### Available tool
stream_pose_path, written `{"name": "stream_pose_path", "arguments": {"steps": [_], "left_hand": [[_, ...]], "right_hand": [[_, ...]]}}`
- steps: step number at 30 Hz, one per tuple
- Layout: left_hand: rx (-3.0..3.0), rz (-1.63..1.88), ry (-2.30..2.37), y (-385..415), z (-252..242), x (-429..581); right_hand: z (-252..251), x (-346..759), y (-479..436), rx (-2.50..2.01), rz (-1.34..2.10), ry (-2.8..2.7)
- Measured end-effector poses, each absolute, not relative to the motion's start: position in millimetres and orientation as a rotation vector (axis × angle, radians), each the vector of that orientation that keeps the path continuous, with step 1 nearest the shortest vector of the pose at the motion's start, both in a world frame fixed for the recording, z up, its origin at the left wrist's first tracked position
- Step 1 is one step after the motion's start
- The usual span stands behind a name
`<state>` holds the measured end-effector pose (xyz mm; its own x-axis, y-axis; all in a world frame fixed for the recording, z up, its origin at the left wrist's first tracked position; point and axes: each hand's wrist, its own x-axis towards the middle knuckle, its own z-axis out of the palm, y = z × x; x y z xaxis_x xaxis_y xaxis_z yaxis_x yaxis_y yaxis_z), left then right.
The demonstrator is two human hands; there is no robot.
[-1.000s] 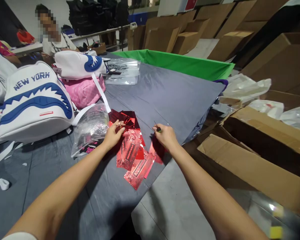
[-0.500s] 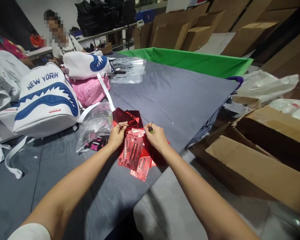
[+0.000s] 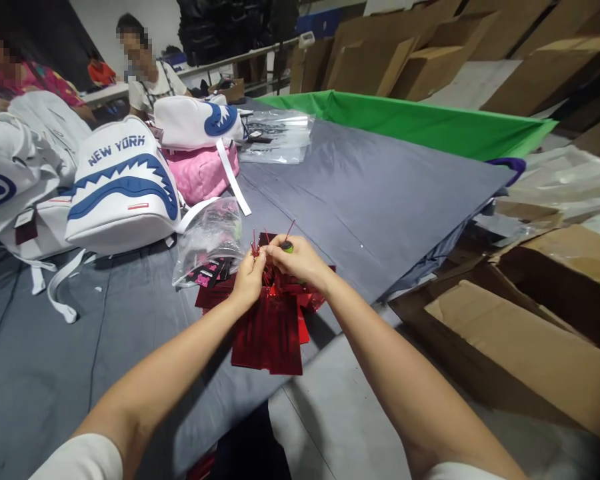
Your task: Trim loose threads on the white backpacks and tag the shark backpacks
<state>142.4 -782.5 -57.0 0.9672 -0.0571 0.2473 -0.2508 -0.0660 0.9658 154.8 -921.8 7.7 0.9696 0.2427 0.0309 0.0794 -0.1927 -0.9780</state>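
Observation:
Shiny red tags (image 3: pixel 267 340) fan out in a bunch beneath my hands, near the table's edge. My left hand (image 3: pixel 249 279) is closed in a pinch around thin red cords (image 3: pixel 255 241), whose ends stick up above the fingers. Close against it, fingertips nearly touching, my right hand (image 3: pixel 303 260) is closed on a small object with a green and black end (image 3: pixel 287 247); the rest of it is hidden in the palm. One more red cord rises beside that hand. Just left of the tags lies a clear plastic bag (image 3: pixel 210 233) with black and pink cards (image 3: pixel 207 275).
White backpacks with blue shark mouths (image 3: pixel 123 180) and a pink bag (image 3: pixel 205 175) crowd the grey table's left side. Clear bags (image 3: pixel 277 143) lie farther back. A green cloth (image 3: pixel 430 123) edges the far side. Cardboard boxes (image 3: pixel 520 347) stand right. People sit at back left.
My hands have come together and risen slightly. The tags have turned from printed faces to darker red ones, spread more widely. The view has shifted, moving the backpacks rightward.

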Motion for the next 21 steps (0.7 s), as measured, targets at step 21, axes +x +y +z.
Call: {"name": "stream_pose_path", "arguments": {"steps": [21], "left_hand": [[1.606,0.235,0.127,-615,24,-15]], "right_hand": [[52,95,-773,-1.623,0.422,-0.686]]}}
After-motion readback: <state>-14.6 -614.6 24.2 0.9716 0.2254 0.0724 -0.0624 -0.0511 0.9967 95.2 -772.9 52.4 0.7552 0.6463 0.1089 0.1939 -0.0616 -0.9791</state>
